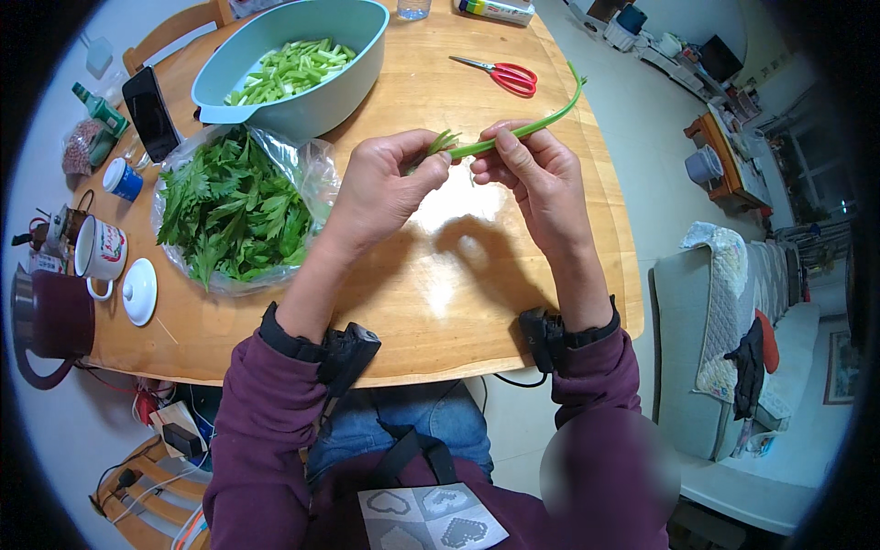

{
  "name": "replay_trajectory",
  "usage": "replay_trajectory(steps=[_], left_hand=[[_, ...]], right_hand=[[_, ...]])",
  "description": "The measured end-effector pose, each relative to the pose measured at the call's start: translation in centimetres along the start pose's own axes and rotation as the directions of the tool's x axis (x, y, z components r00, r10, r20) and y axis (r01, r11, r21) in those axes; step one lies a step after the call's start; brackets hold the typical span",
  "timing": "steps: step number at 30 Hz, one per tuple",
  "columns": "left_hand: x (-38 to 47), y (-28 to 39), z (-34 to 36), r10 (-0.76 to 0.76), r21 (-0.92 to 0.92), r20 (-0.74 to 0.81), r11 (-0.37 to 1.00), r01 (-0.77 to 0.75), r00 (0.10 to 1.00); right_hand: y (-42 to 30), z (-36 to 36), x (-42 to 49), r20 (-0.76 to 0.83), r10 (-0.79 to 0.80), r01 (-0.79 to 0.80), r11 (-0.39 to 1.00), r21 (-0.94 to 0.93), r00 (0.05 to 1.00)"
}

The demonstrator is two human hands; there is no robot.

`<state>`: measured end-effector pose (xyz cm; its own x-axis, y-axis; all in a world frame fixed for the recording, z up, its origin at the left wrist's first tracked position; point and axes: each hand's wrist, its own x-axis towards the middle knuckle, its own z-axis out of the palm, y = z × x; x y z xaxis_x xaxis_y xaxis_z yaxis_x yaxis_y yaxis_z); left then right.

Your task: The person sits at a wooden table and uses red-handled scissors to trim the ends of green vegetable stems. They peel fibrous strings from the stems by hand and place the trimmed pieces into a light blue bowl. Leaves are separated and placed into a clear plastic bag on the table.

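Observation:
A green celery stalk [560, 115] is held between both hands above the wooden table. My left hand [388, 182] pinches its left end, where thin cut stems stick up. My right hand [533, 165] grips the middle of the stalk between thumb and fingers; its far end curves up to the right. Celery leaves [237, 210] fill a clear plastic bag [317, 168] left of my left hand. Behind the bag, a light blue basin [326, 103] holds many cut celery pieces [295, 69]. Red-handled scissors [512, 77] lie beyond my right hand, blades towards the left.
On the table [412, 344], a phone [150, 113] leans upright, with a blue-white tub [124, 180], an enamel mug [101, 249], a white lid [139, 292] and a dark red kettle [62, 313] at the left. A glass [413, 8] and a box [496, 9] stand at the far edge.

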<state>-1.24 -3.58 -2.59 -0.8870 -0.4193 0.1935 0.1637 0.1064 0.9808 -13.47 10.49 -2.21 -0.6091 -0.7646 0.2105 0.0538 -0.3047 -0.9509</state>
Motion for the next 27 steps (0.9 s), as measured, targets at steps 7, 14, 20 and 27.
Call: replay_trajectory(steps=[7, 14, 20, 27], left_hand=[[-0.3, 0.2, 0.2, 0.05, 0.093, -0.028, 0.995, -0.047, 0.998], [-0.3, 0.4, 0.0, -0.092, -0.222, 0.052, 0.97, 0.102, 0.994], [0.1, 0.1, 0.1, 0.078, 0.181, 0.03, 0.98, -0.083, 0.996], [0.1, -0.8, 0.7, 0.406, 0.527, 0.1, 0.753, -0.395, 0.908]], right_hand=[[0.2, 0.1, -0.1, 0.037, 0.008, -0.008, 1.0, 0.001, 0.999], [0.4, 0.0, 0.1, 0.076, 0.084, -0.101, 0.96, 0.261, 0.994], [-0.1, 0.0, -0.1, -0.005, -0.005, 0.005, 0.999, 0.045, 1.0], [0.4, 0.6, -0.2, 0.024, -0.024, 0.026, 0.998, -0.057, 0.999]])
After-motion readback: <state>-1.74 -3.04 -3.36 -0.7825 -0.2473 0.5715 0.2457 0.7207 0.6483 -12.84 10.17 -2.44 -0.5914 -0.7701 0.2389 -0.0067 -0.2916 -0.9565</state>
